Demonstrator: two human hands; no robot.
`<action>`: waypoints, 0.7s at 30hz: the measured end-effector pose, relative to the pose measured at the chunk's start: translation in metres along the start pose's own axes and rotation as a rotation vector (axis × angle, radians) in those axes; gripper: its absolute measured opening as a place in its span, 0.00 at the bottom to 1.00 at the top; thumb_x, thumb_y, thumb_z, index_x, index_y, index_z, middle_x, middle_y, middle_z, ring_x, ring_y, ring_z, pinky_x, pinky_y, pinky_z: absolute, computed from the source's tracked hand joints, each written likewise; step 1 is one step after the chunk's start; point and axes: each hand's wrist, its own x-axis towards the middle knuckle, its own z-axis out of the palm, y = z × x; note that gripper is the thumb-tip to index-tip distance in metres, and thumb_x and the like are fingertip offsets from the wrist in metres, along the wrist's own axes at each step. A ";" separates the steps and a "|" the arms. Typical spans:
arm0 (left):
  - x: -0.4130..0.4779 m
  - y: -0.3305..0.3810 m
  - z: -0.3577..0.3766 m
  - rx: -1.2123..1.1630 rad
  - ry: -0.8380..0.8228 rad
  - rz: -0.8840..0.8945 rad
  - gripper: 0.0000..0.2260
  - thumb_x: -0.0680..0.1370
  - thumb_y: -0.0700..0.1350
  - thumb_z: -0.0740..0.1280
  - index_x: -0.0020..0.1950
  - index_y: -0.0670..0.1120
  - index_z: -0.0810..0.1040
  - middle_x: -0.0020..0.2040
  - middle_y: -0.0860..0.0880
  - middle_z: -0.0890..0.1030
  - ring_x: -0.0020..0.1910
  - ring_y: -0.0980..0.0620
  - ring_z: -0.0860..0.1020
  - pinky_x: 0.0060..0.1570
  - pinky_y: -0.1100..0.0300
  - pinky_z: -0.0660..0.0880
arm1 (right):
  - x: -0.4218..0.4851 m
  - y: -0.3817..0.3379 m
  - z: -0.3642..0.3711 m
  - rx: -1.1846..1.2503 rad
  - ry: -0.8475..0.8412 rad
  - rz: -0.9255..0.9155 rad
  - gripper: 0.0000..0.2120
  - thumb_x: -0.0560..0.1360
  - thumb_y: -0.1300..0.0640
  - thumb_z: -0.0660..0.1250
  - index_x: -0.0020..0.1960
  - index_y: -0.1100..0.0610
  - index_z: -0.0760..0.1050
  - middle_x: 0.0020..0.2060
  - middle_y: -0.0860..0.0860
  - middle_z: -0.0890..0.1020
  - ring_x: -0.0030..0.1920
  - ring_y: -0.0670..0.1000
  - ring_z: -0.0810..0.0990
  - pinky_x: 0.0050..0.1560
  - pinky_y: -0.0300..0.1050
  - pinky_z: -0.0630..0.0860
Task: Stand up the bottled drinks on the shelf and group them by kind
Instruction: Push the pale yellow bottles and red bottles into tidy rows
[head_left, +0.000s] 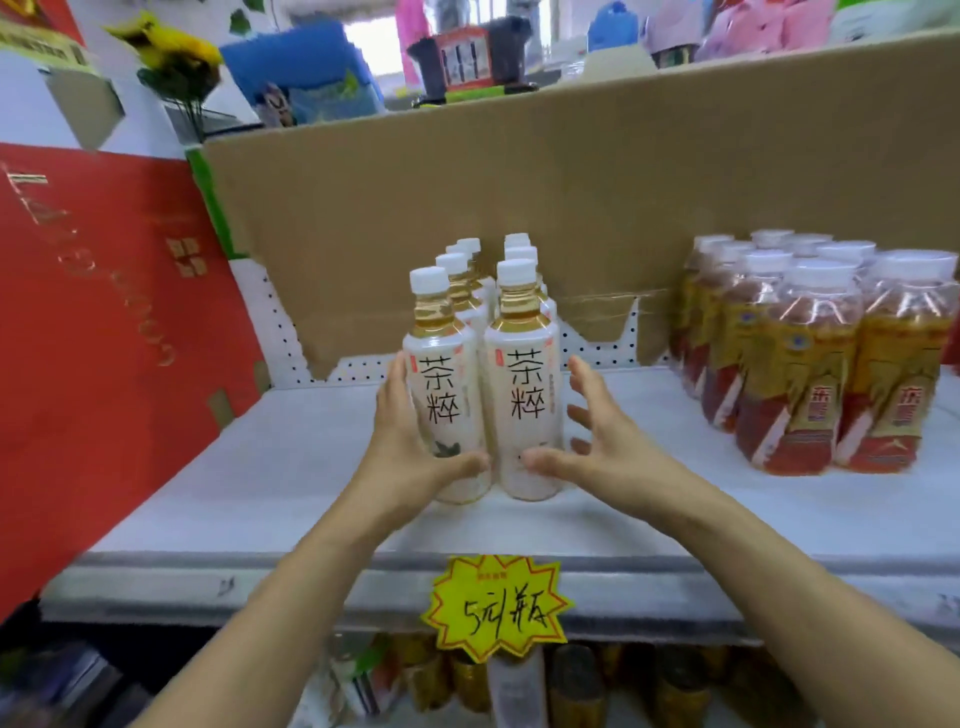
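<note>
Two rows of white-labelled tea bottles with white caps stand upright in the middle of the shelf (249, 499). My left hand (410, 447) holds the front left tea bottle (441, 384), with fingers along its left side and the thumb across its lower front. My right hand (602, 441) is spread beside the front right tea bottle (524, 384); its thumb touches the bottle's base and its fingers stay apart from the bottle. Several red-and-gold labelled bottles (810, 364) stand upright in a group at the right.
A brown cardboard sheet (519, 182) backs the shelf. A large red box (104, 338) leans along the left side. A yellow star price tag (493, 605) hangs on the shelf's front edge. More bottles (571, 686) stand on the shelf below.
</note>
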 end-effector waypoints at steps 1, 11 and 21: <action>0.010 -0.007 -0.003 -0.122 -0.124 -0.019 0.55 0.62 0.39 0.82 0.79 0.57 0.51 0.74 0.51 0.67 0.72 0.53 0.69 0.70 0.46 0.71 | 0.005 0.001 0.005 0.013 -0.014 -0.004 0.51 0.70 0.54 0.76 0.80 0.41 0.45 0.77 0.41 0.58 0.75 0.43 0.61 0.75 0.53 0.63; 0.051 -0.033 0.011 -0.383 -0.325 0.006 0.50 0.65 0.36 0.77 0.78 0.55 0.53 0.69 0.50 0.75 0.66 0.52 0.77 0.59 0.56 0.79 | 0.036 0.011 0.017 0.079 0.035 0.065 0.35 0.75 0.71 0.68 0.75 0.52 0.56 0.63 0.41 0.75 0.57 0.29 0.75 0.49 0.27 0.75; 0.046 -0.035 0.016 -0.309 -0.179 0.014 0.43 0.67 0.32 0.79 0.75 0.54 0.61 0.67 0.50 0.75 0.65 0.53 0.76 0.60 0.55 0.78 | 0.045 0.021 0.022 0.053 0.110 0.034 0.36 0.72 0.69 0.72 0.71 0.47 0.59 0.63 0.46 0.75 0.56 0.31 0.76 0.47 0.27 0.76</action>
